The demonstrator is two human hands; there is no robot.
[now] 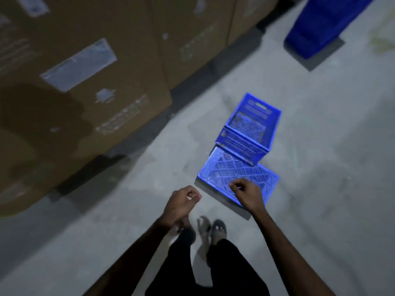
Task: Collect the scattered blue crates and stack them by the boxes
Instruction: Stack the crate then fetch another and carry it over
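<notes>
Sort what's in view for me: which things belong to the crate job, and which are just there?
Job:
- upright blue crate
- upturned blue crate, beside it
- blue stack, far right
- cardboard boxes
- left hand and right hand, both empty

Just there:
- concrete floor
- sandals

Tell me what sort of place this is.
Probably a warehouse or stockroom: tall cardboard boxes with shipping labels line a bare concrete floor, and blue plastic crates lie scattered on it.

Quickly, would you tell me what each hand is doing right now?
Left hand: fingers loosely curled, empty.
Right hand: fingers curled, empty, over the upturned blue crate.
</notes>
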